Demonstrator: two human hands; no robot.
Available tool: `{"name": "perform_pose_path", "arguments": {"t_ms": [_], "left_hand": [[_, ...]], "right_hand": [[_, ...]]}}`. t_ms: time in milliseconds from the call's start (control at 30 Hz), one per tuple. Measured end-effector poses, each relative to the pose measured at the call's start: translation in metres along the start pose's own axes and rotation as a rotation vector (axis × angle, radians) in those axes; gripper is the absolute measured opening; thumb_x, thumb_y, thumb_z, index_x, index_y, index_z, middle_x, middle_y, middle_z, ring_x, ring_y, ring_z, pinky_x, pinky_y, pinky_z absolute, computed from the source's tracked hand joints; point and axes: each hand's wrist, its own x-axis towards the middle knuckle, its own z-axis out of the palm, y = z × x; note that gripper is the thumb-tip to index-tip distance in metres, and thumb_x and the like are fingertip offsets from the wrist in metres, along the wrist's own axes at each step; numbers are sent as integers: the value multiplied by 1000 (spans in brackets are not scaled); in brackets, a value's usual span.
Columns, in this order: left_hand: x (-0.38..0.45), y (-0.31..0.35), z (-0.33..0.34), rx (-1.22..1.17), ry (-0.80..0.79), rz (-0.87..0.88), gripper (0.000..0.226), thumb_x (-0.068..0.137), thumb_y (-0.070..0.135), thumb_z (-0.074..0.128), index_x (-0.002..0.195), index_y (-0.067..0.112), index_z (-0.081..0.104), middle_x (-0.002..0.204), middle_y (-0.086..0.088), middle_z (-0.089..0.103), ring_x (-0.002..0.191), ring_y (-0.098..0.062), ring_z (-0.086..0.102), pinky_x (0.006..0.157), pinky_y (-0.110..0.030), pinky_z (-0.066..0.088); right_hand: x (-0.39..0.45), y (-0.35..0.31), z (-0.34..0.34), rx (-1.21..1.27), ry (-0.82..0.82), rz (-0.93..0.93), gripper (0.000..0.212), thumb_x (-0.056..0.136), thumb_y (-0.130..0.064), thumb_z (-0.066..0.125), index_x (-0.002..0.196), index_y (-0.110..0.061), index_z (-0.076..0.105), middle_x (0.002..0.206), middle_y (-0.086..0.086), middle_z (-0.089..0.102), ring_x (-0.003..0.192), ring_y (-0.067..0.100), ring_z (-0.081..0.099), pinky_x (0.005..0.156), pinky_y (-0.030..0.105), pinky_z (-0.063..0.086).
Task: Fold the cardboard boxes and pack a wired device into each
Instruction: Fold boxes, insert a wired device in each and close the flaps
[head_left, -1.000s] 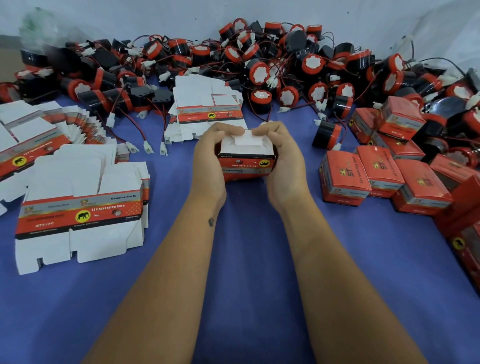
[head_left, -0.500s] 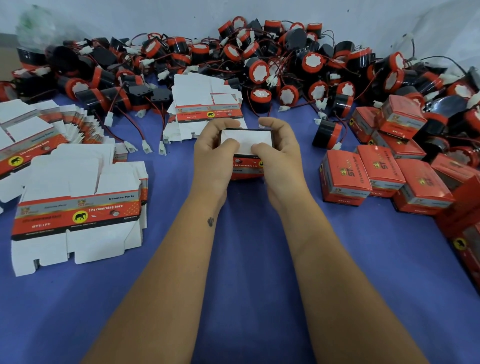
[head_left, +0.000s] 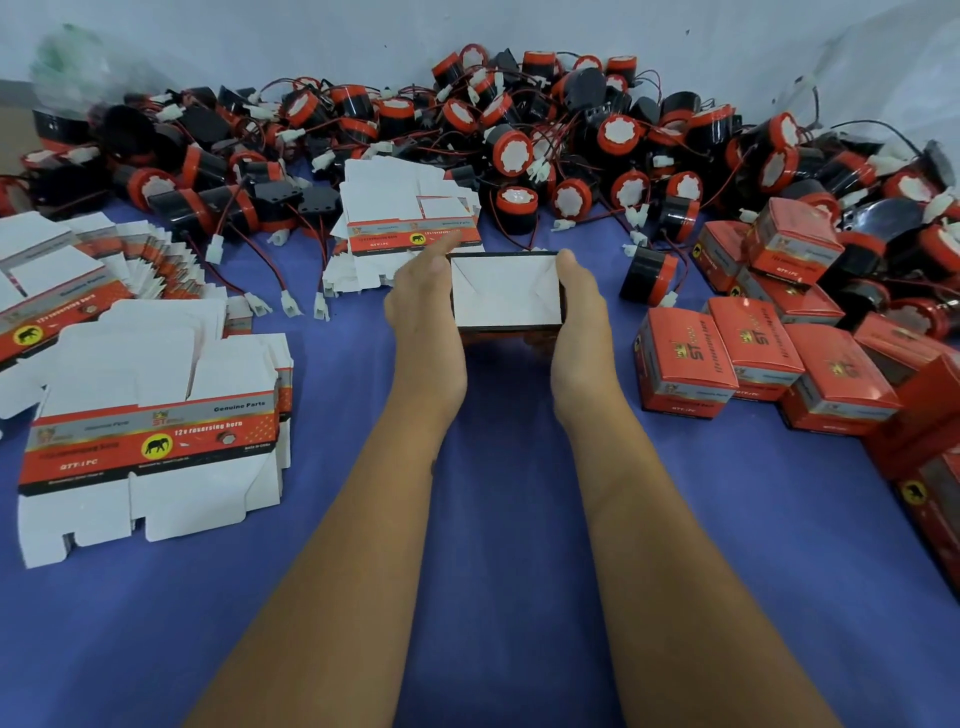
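A small cardboard box (head_left: 506, 291) stands on the blue cloth (head_left: 498, 545) in the middle, its white interlocked flaps facing up, framed by a dark rim. My left hand (head_left: 423, 306) presses flat against its left side with the fingers stretched forward. Against the right side lies my right hand (head_left: 582, 322), fingers straight as well. Black-and-red wired devices (head_left: 511, 150) lie heaped along the back wall. One loose device (head_left: 649, 275) sits just right of the box.
Stacks of flat unfolded boxes lie at the left (head_left: 150, 431), far left (head_left: 62, 291) and just behind the hands (head_left: 410, 228). Several closed red boxes (head_left: 685, 364) are grouped at the right. Loose red-black wires with white plugs (head_left: 288, 304) trail over the cloth.
The thumbs pressed the flaps down, then both hands slid off the top to the box's sides and straightened. The box now shows its closed white face fully.
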Motion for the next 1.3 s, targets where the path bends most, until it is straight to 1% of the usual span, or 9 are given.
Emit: {"name": "perform_pose_path", "arguments": {"t_ms": [100, 233, 333, 467, 567, 667, 767, 1000, 1300], "left_hand": [[6, -2, -6, -25, 34, -6, 58, 79, 31, 33, 127, 25, 64, 137, -3, 56, 131, -19, 48, 107, -38, 42], [3, -5, -14, -87, -116, -88, 42, 84, 42, 42, 123, 36, 57, 124, -1, 65, 113, -21, 63, 76, -36, 55], [4, -10, -15, -39, -107, -101, 59, 82, 53, 58, 136, 29, 50, 122, 2, 65, 107, -16, 67, 74, -31, 58], [7, -17, -13, 83, 12, -100, 64, 79, 32, 80, 135, 19, 51, 117, 7, 65, 104, -5, 65, 90, -33, 57], [6, -20, -13, 111, 26, -57, 53, 78, 20, 82, 121, 25, 52, 106, 15, 64, 88, 11, 63, 73, -10, 51], [7, -22, -14, 130, 56, -12, 55, 74, 11, 81, 112, 30, 46, 111, 7, 61, 90, 7, 62, 67, -7, 47], [8, -21, -13, 136, 110, 5, 57, 73, 12, 83, 113, 28, 45, 122, -3, 58, 102, -7, 62, 71, -11, 49], [9, -23, -11, 102, 95, 3, 52, 77, 15, 82, 108, 32, 44, 106, 13, 63, 84, 15, 61, 66, -3, 46], [11, -25, -12, 69, 96, -21, 50, 79, 16, 81, 112, 29, 46, 109, 12, 63, 88, 13, 62, 67, -4, 47]], "right_hand": [[-3, -4, -1, -11, -47, -131, 22, 90, -22, 50, 110, -18, 59, 116, 7, 62, 98, 20, 58, 81, 33, 48], [-4, -4, -5, 2, -116, -234, 36, 69, -13, 41, 102, -11, 53, 113, -7, 59, 109, 23, 58, 90, 46, 49], [-3, -4, -7, -67, -97, -249, 27, 75, -17, 42, 97, -15, 56, 114, -12, 60, 119, 22, 54, 97, 45, 44], [5, -6, -10, 19, 170, -175, 35, 101, -23, 44, 136, -27, 44, 126, -14, 49, 127, 12, 47, 101, 32, 39], [13, -4, -18, 32, 405, -188, 47, 100, -14, 47, 146, -19, 34, 138, -6, 42, 132, 11, 42, 98, 24, 36], [16, 4, -19, -147, 515, -324, 52, 93, -4, 51, 142, -14, 36, 144, -1, 29, 129, 10, 37, 108, 32, 38], [29, 14, -16, -445, 460, -314, 57, 90, -5, 55, 143, -19, 41, 159, 6, 0, 144, 22, 18, 110, 40, 36], [57, 13, -18, -731, 400, -102, 59, 94, -16, 55, 148, -28, 37, 158, 4, -31, 148, 26, -21, 119, 46, 20], [60, -1, -14, -861, 547, 14, 37, 93, -18, 53, 129, -14, 58, 161, 14, 2, 145, 35, 3, 116, 45, 13]]}}
